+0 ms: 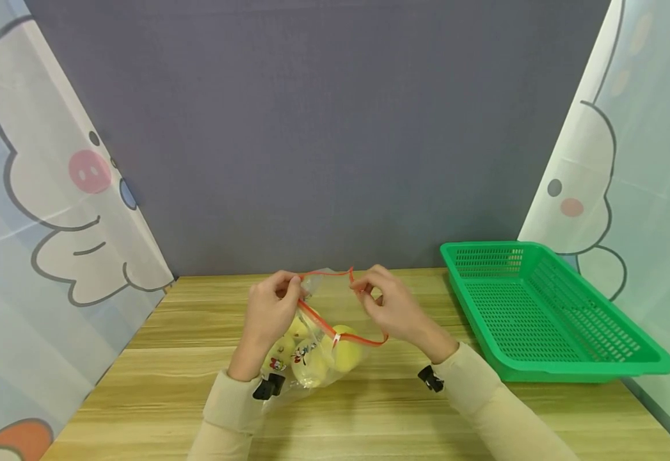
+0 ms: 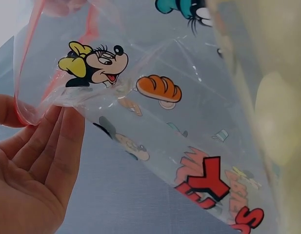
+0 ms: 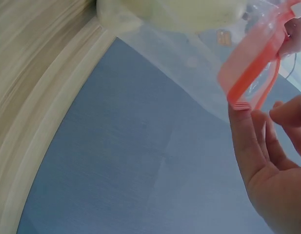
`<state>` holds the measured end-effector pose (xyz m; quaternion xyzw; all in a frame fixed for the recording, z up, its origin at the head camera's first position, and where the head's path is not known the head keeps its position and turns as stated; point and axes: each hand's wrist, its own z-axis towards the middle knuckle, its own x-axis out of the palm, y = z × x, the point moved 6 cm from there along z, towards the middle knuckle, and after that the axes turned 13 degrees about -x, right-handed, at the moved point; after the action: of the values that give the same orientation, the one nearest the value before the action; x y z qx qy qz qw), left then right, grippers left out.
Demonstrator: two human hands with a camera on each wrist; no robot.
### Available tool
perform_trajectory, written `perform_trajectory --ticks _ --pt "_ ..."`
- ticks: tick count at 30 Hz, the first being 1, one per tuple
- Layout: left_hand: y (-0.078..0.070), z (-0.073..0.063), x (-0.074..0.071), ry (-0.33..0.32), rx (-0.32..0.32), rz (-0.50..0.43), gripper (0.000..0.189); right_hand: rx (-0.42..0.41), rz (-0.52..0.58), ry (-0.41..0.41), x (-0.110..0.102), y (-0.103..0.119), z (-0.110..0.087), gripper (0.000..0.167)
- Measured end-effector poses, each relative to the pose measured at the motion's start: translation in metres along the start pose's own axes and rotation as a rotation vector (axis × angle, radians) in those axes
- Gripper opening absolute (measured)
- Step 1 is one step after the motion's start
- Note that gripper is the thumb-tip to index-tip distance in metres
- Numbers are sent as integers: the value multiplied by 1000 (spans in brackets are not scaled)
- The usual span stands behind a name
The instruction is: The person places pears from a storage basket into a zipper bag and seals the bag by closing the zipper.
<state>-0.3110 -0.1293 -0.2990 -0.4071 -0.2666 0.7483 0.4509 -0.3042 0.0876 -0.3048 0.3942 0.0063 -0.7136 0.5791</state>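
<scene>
A clear zip-top plastic bag (image 1: 335, 294) with a red strip along its mouth and cartoon prints stands near the middle of the table. Several pale yellow balls (image 1: 346, 349) lie inside it. With thumb and fingers my left hand (image 1: 268, 314) pinches the left side of the bag's mouth; printed film fills the left wrist view. My right hand (image 1: 395, 307) has its thumb and fingertips at the red strip on the right side. A white slider (image 1: 336, 338) sits on the near strip. In the right wrist view, the folded strip corner (image 3: 240, 105) meets one fingertip.
A green perforated plastic basket (image 1: 542, 314) stands on the right of the wood-grain table (image 1: 167, 384). A dark grey cloth wall (image 1: 323, 141) rises behind, and cartoon-printed curtains (image 1: 29, 256) hang at both sides.
</scene>
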Motion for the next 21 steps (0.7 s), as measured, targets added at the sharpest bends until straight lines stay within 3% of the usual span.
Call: perform_trajectory --ticks 4,10,16,21 --pt "0 0 0 0 8 2 18 17 -36 -25 -2 -5 3 30" --pt "-2 -1 2 -1 37 10 17 24 -94 13 -1 -10 9 44" --pt "0 -1 3 2 37 11 16 61 -40 50 4 -17 12 20" --pt "0 -1 3 10 32 23 17 81 9 29 7 -22 13 16"
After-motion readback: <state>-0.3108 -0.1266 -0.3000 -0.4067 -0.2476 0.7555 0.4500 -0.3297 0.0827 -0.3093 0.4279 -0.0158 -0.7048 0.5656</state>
